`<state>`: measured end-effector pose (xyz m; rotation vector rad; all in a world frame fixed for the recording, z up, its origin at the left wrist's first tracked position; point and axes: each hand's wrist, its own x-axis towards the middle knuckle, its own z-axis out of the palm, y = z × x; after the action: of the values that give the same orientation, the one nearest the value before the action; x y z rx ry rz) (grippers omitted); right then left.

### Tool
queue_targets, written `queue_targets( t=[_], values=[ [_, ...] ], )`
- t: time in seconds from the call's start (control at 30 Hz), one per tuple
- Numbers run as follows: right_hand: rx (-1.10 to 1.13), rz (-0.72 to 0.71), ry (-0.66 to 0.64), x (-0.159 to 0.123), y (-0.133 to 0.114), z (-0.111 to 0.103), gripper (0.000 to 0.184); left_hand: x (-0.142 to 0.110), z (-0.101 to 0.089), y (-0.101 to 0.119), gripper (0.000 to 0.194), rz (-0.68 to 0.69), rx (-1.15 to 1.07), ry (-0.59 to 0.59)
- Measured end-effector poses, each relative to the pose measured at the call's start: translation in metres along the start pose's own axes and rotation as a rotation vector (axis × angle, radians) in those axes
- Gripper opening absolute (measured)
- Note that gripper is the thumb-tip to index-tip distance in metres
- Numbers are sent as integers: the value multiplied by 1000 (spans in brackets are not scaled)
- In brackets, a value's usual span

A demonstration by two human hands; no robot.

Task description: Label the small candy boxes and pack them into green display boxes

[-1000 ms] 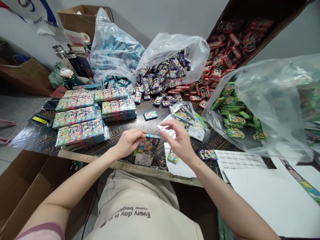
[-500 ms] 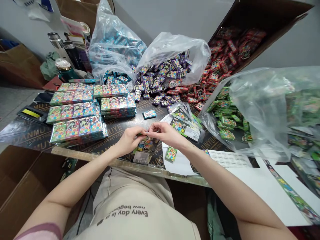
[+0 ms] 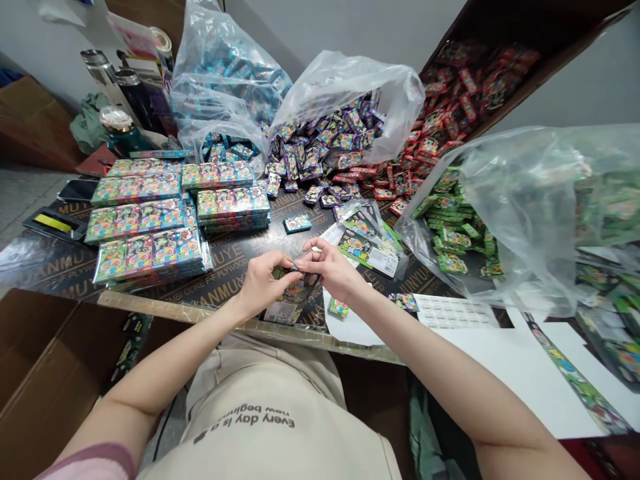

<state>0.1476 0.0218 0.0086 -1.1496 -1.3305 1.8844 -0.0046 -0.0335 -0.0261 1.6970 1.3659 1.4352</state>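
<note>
- Both hands are close together in the head cam, fingertips meeting near the middle: left hand (image 3: 266, 280) and right hand (image 3: 334, 270) look pinched on the top of a small dark see-through pouch (image 3: 301, 287), with a bit of blue showing. Fingers cover most of that edge, so can't tell what the blue is.
- Clock directions are from the hands, btw. That pouch hangs at the near edge of the black printed table (image 3: 225, 257).
- 12 o'clock: one blue box (image 3: 297, 223) lying alone, then a heap of purple packs (image 3: 320, 147) spilling from a clear bag.
- 11 o'clock: a big bag of blue packs (image 3: 235, 83).
- 9 to 10 o'clock: stacks of wrapped multi-packs (image 3: 147, 253).
- 1 to 2 o'clock: loads of red packs (image 3: 427, 143).
- Between 2 and 3: flat printed sleeves (image 3: 370, 247) nearby, green packs (image 3: 453, 237) in another bag farther out.
- 4 o'clock: a green box (image 3: 338, 308) on white paper (image 3: 357, 330).
</note>
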Motion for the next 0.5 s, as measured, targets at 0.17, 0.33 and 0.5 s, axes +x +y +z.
queue_targets(
  t=[0.17, 0.33, 0.5],
  values=[
    [174, 61, 42, -3, 8, -10, 53, -28, 9, -21, 42, -300, -269, -73],
    [274, -53, 306, -5, 29, -45, 38, -28, -11, -19, 22, -194, -89, -157],
    [112, -210, 431, -14, 49, -63, 36, 47, -46, -11, 39, 232, 472, -33]
  ],
)
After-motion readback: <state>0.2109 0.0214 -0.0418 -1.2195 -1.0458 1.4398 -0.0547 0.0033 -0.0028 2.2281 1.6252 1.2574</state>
